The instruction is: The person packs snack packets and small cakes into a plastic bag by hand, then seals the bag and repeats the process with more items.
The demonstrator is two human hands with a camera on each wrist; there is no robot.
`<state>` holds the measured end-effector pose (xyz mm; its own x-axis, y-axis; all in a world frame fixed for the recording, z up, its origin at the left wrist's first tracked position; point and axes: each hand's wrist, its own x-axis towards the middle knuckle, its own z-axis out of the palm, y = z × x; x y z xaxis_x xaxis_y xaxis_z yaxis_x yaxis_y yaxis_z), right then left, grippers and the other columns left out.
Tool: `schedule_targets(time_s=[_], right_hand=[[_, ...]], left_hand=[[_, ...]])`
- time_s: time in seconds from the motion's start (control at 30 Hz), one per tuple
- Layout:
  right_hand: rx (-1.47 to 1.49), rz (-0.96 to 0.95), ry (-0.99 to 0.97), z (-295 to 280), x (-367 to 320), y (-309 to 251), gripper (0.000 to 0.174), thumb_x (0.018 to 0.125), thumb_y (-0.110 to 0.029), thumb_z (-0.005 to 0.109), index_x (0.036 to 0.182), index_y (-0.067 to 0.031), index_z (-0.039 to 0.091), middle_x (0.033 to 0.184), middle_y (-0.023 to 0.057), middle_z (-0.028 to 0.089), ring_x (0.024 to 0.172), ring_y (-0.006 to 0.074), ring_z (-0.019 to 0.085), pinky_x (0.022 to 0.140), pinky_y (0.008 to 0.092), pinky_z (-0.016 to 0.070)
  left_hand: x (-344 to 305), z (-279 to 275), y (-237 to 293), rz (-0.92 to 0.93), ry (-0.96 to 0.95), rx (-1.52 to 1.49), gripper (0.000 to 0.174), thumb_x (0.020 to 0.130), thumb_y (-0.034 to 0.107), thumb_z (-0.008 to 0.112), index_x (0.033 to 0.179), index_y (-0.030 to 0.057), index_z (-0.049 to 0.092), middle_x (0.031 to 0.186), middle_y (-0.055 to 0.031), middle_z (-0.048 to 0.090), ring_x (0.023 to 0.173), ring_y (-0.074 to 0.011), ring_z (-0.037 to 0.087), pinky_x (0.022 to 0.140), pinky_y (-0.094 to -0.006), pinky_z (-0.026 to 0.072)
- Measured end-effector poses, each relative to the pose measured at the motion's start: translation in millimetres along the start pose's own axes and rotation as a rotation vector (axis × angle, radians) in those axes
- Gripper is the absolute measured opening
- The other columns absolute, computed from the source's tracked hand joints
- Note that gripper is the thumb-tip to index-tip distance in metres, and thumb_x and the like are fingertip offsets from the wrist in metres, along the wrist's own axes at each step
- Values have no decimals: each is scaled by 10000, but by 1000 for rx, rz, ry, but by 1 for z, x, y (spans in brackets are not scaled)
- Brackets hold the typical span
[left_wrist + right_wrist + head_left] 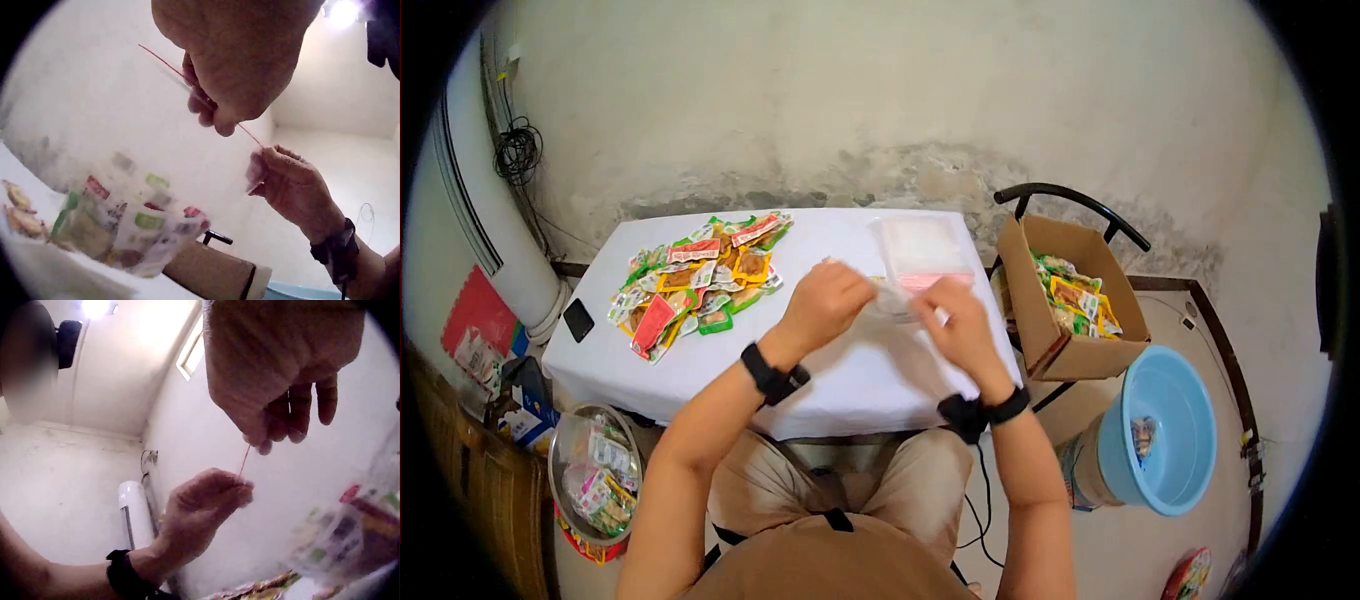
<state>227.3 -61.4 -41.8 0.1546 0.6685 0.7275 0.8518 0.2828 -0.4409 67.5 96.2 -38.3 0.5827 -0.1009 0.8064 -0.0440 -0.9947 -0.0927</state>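
Note:
Both hands pinch the top of a clear zip bag along its thin red seal line. Small snack packets show through its film, hanging below the hands. My left hand grips one end of the seal line, and my right hand grips it a short way along. In the right wrist view a short piece of the red line spans the two sets of fingertips. From the head view the bag is blurred and mostly hidden between the hands. A stack of flat clear bags with red edges lies just beyond the right hand.
A heap of snack packets covers the left of the white-clothed table, near a phone. To the right stand a cardboard box of packets on a chair and a blue basin. A metal bowl sits low left.

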Motion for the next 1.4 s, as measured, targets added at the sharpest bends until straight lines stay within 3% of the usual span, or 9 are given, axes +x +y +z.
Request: schedule_targets(time_s=[0.23,0.43,0.53,0.6,0.73,1.07,1.13,1.23,1.4], right_hand=[[84,129,-119,71,-98,-24,91,744,-66,660,779,-47,578,767,127,545,762,327,545,650,409,446],[-5,222,-131,85,-114,-45,107,734,-35,659,801,-71,582,756,105,535,763,310,549,652,401,447],[-91,174,-58,91,-114,-38,101,743,-40,657,813,-71,591,748,101,539,741,307,554,641,406,445],[39,191,72,91,-110,-39,95,754,-58,660,825,-71,598,736,98,537,705,307,550,612,400,442],[23,181,120,93,-112,-41,76,743,-21,663,792,-51,613,701,99,542,652,281,552,562,346,441],[131,232,215,90,-117,-37,63,765,8,622,815,-31,621,699,106,549,617,252,537,557,317,436],[125,224,211,91,-117,-37,64,765,13,616,813,-29,618,701,106,549,617,249,537,560,313,436],[144,220,258,93,-117,-36,71,763,13,617,821,-28,614,702,108,548,619,253,538,559,320,437],[88,137,265,90,-113,-40,93,749,17,623,832,-24,608,694,113,547,632,265,545,562,333,439]], left_hand=[[-115,1,42,-199,-174,-129,166,698,45,653,855,97,641,796,-34,601,761,-226,580,655,-335,453],[-125,-7,65,-280,-172,-171,177,710,41,659,882,78,640,827,-38,608,778,-225,585,665,-344,459],[-140,1,78,-241,-16,-154,194,681,19,658,872,57,647,860,-74,626,777,-261,602,655,-375,484],[-132,6,91,-143,-78,-198,185,741,28,639,924,46,618,917,-90,612,794,-277,588,655,-375,467],[-130,25,81,-352,-306,-172,193,723,11,638,905,38,580,1029,-133,592,890,-351,572,772,-435,480],[-120,10,91,-314,-52,-90,295,728,52,659,1007,57,565,940,-131,561,911,-323,552,770,-396,452],[-125,10,89,-494,-245,-146,381,722,56,669,1083,54,550,951,-134,568,912,-327,554,788,-406,455],[-129,10,85,-536,-439,-103,443,718,52,667,1132,36,511,1004,-146,576,912,-337,551,809,-415,449],[-106,14,88,-303,-148,-152,337,718,25,650,1038,23,546,950,-132,572,893,-333,548,771,-400,456]])
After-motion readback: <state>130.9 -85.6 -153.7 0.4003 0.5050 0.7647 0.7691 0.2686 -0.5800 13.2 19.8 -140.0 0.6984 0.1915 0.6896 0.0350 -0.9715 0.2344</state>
